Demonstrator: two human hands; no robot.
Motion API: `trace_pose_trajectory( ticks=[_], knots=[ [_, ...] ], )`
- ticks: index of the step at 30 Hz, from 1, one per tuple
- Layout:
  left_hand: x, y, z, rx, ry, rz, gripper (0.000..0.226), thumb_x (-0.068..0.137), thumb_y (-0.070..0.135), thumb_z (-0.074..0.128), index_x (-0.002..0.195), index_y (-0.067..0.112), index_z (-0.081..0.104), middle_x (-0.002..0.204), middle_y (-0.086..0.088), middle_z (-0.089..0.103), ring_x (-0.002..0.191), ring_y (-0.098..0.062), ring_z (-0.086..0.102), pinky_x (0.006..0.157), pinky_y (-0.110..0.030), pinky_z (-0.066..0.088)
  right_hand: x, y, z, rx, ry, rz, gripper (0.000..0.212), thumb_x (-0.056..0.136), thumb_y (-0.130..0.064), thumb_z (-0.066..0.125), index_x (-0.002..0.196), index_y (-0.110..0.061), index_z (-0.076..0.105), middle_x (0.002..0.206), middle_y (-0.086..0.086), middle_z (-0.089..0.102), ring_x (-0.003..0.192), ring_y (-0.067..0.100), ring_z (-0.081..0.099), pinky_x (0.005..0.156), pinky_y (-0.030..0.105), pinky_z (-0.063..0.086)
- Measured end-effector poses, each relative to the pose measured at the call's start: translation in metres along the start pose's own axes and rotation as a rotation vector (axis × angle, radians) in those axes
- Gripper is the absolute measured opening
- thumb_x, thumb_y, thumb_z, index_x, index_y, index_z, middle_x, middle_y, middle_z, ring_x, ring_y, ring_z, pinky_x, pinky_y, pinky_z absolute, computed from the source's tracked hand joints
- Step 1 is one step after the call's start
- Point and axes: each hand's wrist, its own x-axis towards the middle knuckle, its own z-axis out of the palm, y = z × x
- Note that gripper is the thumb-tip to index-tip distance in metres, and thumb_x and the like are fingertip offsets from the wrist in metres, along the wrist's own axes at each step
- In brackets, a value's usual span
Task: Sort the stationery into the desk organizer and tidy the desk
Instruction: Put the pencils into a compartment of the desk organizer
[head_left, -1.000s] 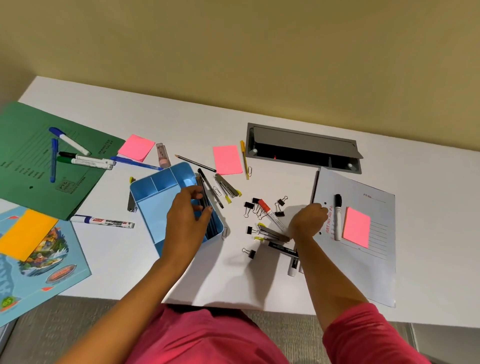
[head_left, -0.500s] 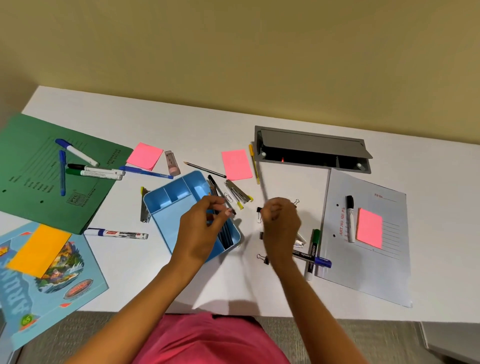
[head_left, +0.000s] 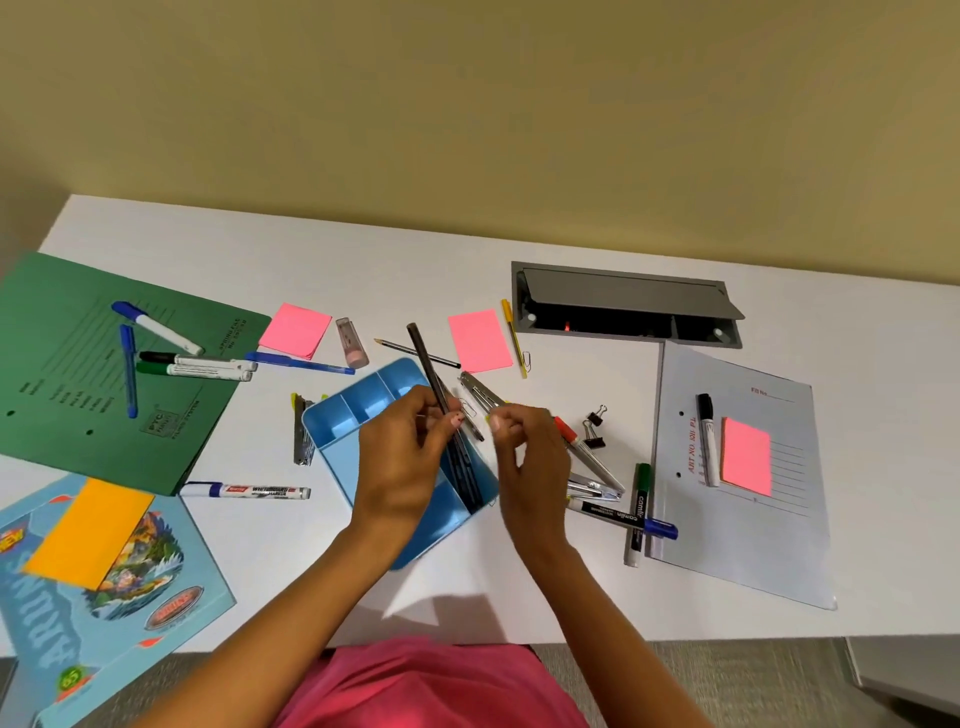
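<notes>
The desk organizer, a blue tray, lies near the desk's front edge, about midway along it, turned so that its corners point toward the edges. Over its middle our left hand pinches a dark pencil between thumb and fingertips. The pencil's long axis runs from the back edge, leaning left, down toward the front and right. That is nearly in line with the long slot on the tray's right side, where other dark pens lie. Its lower end meets that slot and its upper end sticks out past the tray's back corner. We judge the coming move to be a slide along that axis into the slot, and the left hand is placed for it. Just right of the slot our right hand has its fingers curled together; we cannot tell whether they pinch anything. Further right, toward the grey folder, a red-capped pen, binder clips and markers lie unsorted.
</notes>
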Motion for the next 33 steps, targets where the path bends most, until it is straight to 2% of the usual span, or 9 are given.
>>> trace_pose_trajectory(
  ticks=[3,5,10,14,16,19,24,28,33],
  knots=[
    [-0.004,-0.008,0.009,0.093,-0.064,-0.014,0.013,0.086,0.020,0.068,0.094,0.012,0.061,0.083,-0.003,0.068,0.071,-0.019,0.062,0.060,-0.012,0.043,0.014,0.007,-0.004,-0.003,0.080,0.039,0.011,0.096,-0.019,0.051,0.091,-0.018,0.060,0.087,-0.005,0.059,0.082,0.011,0.055,0.073,0.020,0.043],
    [-0.009,-0.013,0.015,0.140,-0.136,-0.024,0.019,0.088,0.022,0.065,0.102,0.014,0.054,0.085,-0.001,0.064,0.073,-0.019,0.059,0.057,-0.006,0.040,0.024,0.011,-0.004,-0.035,0.097,0.054,0.011,0.096,-0.016,0.051,0.091,-0.015,0.060,0.087,-0.007,0.058,0.084,0.014,0.056,0.073,0.025,0.045],
    [-0.007,-0.028,0.020,0.141,-0.181,-0.038,0.017,0.091,0.018,0.062,0.105,0.018,0.053,0.092,0.002,0.064,0.082,-0.017,0.063,0.063,-0.008,0.044,0.051,0.017,0.010,-0.100,0.029,0.068,0.019,0.096,-0.020,0.048,0.092,-0.010,0.064,0.085,-0.003,0.058,0.079,0.012,0.055,0.068,0.014,0.039],
    [-0.003,-0.034,0.019,0.143,-0.192,-0.066,0.014,0.091,0.017,0.062,0.102,0.019,0.054,0.091,0.000,0.064,0.083,-0.019,0.063,0.070,-0.019,0.052,0.069,0.019,0.032,-0.070,-0.039,-0.054,0.012,0.094,-0.007,0.054,0.090,-0.002,0.063,0.081,0.001,0.056,0.070,0.006,0.050,0.065,0.006,0.036],
    [-0.003,-0.035,0.017,0.111,-0.175,-0.075,0.018,0.090,0.014,0.062,0.101,0.026,0.051,0.087,0.010,0.060,0.082,-0.014,0.061,0.069,-0.015,0.049,0.082,0.028,0.047,-0.116,-0.120,-0.100,0.011,0.093,-0.003,0.053,0.089,-0.001,0.063,0.082,0.005,0.058,0.072,0.014,0.053,0.066,0.011,0.040],
    [-0.002,-0.032,0.012,0.009,-0.128,-0.087,0.038,0.090,0.009,0.061,0.109,0.039,0.046,0.096,0.017,0.057,0.088,-0.007,0.061,0.074,-0.009,0.049,0.103,0.040,0.074,-0.255,-0.300,-0.040,0.016,0.093,-0.002,0.048,0.095,0.000,0.063,0.093,0.014,0.062,0.086,0.027,0.059,0.073,0.030,0.047],
    [0.004,-0.033,0.003,-0.002,-0.028,0.013,0.044,0.088,0.007,0.063,0.128,0.023,0.051,0.121,0.001,0.060,0.103,-0.016,0.062,0.093,-0.028,0.051,0.124,0.054,0.101,-0.508,-0.559,-0.104,0.023,0.092,0.003,0.050,0.113,0.002,0.060,0.113,0.018,0.058,0.105,0.028,0.055,0.086,0.025,0.041],
    [0.007,-0.029,-0.006,-0.017,0.013,0.015,0.042,0.088,0.008,0.064,0.116,0.035,0.049,0.114,0.007,0.058,0.096,-0.007,0.060,0.088,-0.011,0.047,0.133,0.064,0.108,-0.577,-0.637,-0.042,0.018,0.092,-0.005,0.052,0.109,0.000,0.056,0.110,0.019,0.056,0.102,0.031,0.054,0.084,0.032,0.043],
    [0.012,-0.033,-0.011,-0.024,0.076,-0.015,0.029,0.087,0.009,0.065,0.113,0.019,0.058,0.107,0.004,0.059,0.088,-0.007,0.062,0.074,-0.002,0.043,0.135,0.069,0.114,-0.735,-0.678,-0.023,0.017,0.091,-0.003,0.051,0.108,0.000,0.054,0.109,0.016,0.057,0.100,0.027,0.056,0.079,0.028,0.043]
  ],
)
